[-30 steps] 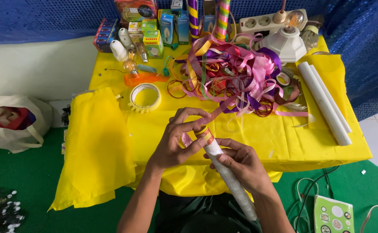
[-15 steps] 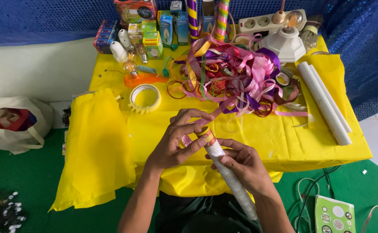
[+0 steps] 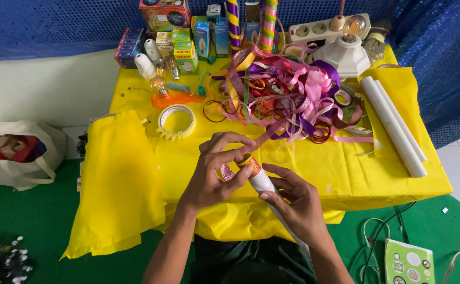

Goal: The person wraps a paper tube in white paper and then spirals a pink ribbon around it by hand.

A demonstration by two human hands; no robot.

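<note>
Hands meet over the near edge of the desk (image 3: 303, 173), which is draped in yellow cloth. The right hand (image 3: 298, 202) has its grip closed around a white paper tube (image 3: 262, 181), tilted so that its top end points up and to the left while the lower end runs down under the palm. The left hand (image 3: 216, 173) curls over that top end, thumb and fingertips pinching a glittery pink ribbon (image 3: 256, 144) against the tube's orange-wrapped tip; this grip is closed on the ribbon. From there the ribbon runs up and to the right into a tangled heap of ribbons (image 3: 287, 92), pink, purple, gold and red, in the middle of the desk. Left of the heap lies a roll of tape (image 3: 176, 122) flat on the cloth, with loose light bulbs (image 3: 159, 81) and small boxes (image 3: 188, 52) behind it. Two long white tubes (image 3: 393, 126) lie side by side near the right edge, and a white lamp base (image 3: 345, 55) with a bulb stands at the back. A loose yellow sheet (image 3: 119, 184) hangs off the left side of the desk, and a white bag (image 3: 17, 158) sits on the floor beyond it.
</note>
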